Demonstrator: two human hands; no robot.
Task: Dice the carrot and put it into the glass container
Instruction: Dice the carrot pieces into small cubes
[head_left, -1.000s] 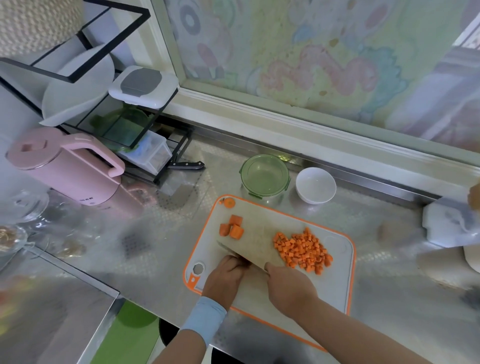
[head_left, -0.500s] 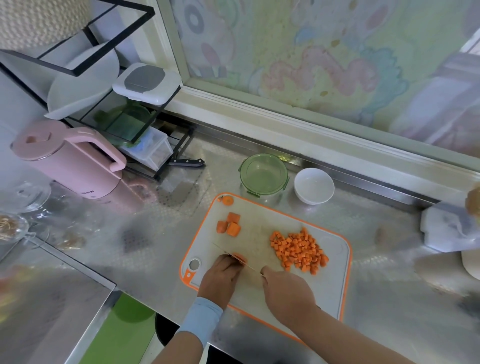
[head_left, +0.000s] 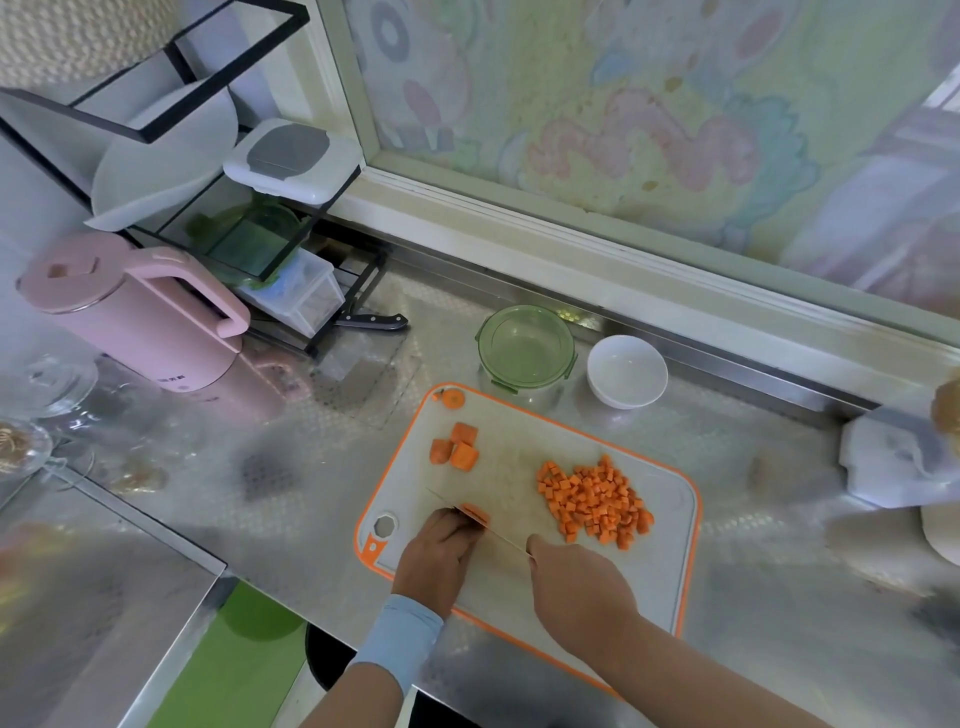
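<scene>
**Carrot piece pinned under the blade, dice heaped on the board**

At far left a pink kettle (head_left: 130, 317) stands on the steel counter (head_left: 753, 597) in front of a black wire rack (head_left: 358, 291), and a black-handled knife (head_left: 371, 321) lies at the rack's foot. On the orange-rimmed cutting board (head_left: 519, 467), a round carrot end (head_left: 453, 399) sits in the far left corner, with three big carrot chunks (head_left: 457, 451) huddled just nearer.

The left hand (head_left: 441, 551), with a pale blue wristband (head_left: 402, 634) behind it, curls its fingertips down on a carrot piece (head_left: 475, 513) at the board's near left. The thin knife (head_left: 498, 538) rests edge-down against that piece, beside the fingers. The right hand (head_left: 576, 587) is closed round its handle, close to the left hand but apart from it.

Beyond the board stands the green-rimmed glass container (head_left: 525, 345), no carrot in it. The diced carrot (head_left: 592, 501) lies heaped right of centre on the board. A white bowl (head_left: 627, 370) sits just right of the container.
</scene>
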